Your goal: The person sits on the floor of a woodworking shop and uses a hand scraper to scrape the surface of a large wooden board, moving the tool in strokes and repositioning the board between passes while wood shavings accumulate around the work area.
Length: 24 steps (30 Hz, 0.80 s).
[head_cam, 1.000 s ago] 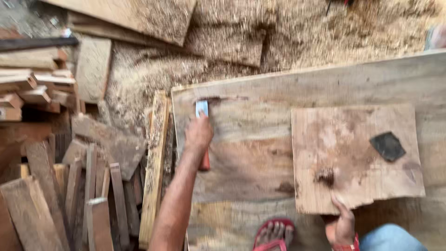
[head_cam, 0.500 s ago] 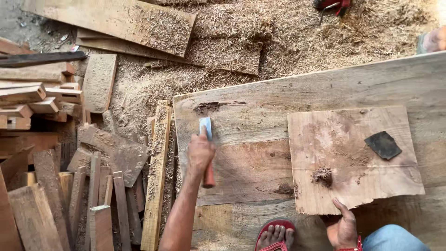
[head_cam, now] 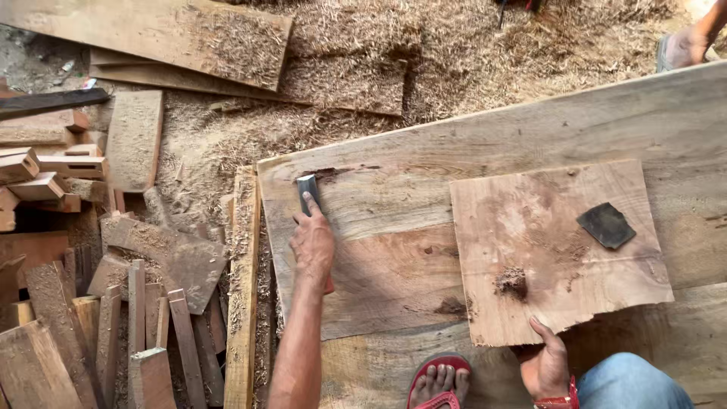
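My left hand (head_cam: 312, 246) grips a chisel (head_cam: 307, 188) with a reddish handle. Its metal blade rests on a large wooden plank (head_cam: 424, 174), just below a dark gouge near the plank's far left corner. My right hand (head_cam: 547, 365) holds the near edge of a smaller, roughly square board (head_cam: 553, 250) lying on top of the plank. A dark flat piece (head_cam: 606, 225) lies on that board, and there is a small pile of reddish dust (head_cam: 512, 282). My foot in a red sandal (head_cam: 438, 381) rests on the plank between my arms.
Sawdust covers the ground beyond the plank. Several offcuts and slats (head_cam: 113, 303) are piled at left, with a narrow strip (head_cam: 242, 288) along the plank's left end. Old boards (head_cam: 174, 38) lie at the far left. Another person's foot (head_cam: 685, 45) shows at top right.
The chisel blade slid back toward me half a second ago and now sits near the gouge again. My right hand keeps its hold on the small board.
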### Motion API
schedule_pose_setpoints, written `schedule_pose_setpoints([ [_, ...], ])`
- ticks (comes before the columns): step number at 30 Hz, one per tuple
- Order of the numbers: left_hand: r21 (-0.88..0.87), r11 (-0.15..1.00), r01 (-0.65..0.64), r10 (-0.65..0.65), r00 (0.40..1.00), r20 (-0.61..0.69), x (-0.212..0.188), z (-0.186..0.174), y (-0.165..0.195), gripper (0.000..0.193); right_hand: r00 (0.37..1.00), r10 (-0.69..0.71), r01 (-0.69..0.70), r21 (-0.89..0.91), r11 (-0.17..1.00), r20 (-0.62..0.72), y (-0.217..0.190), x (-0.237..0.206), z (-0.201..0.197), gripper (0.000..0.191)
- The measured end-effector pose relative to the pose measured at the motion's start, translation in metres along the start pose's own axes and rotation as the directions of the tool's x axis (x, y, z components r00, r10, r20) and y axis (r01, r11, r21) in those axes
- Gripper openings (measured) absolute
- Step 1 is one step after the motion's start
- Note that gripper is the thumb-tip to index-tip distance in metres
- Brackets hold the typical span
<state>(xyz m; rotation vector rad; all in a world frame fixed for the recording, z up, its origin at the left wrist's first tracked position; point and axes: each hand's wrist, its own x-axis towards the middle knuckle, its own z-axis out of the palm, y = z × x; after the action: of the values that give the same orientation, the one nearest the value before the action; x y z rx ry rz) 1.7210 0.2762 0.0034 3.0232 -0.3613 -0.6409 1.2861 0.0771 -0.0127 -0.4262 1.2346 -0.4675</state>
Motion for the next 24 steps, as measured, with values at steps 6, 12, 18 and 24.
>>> schedule_pose_setpoints([
  [6, 0.011, 0.998, -0.057, 0.057, 0.998, -0.028, -0.009, -0.004, -0.007, 0.061, 1.0, -0.006, 0.006, 0.013, 1.0, -0.006, 0.003, 0.003, -0.006, 0.038],
  [12, 0.018, 0.995, -0.098, 0.095, 0.988, 0.122, -0.018, -0.029, -0.017, 0.061, 0.999, -0.037, 0.037, 0.014, 0.999, 0.033, -0.002, -0.003, 0.005, 0.037],
  [18, 0.018, 0.992, -0.127, 0.121, 0.971, 0.207, -0.029, -0.067, -0.033, 0.056, 0.998, 0.001, -0.004, 0.066, 0.998, 0.055, -0.01, -0.004, 0.012, 0.036],
  [24, 0.136, 0.989, -0.058, 0.043, 0.993, 0.111, 0.032, -0.097, -0.042, 0.038, 0.995, -0.081, 0.079, 0.041, 0.996, 0.064, -0.007, 0.003, 0.006, 0.034],
])
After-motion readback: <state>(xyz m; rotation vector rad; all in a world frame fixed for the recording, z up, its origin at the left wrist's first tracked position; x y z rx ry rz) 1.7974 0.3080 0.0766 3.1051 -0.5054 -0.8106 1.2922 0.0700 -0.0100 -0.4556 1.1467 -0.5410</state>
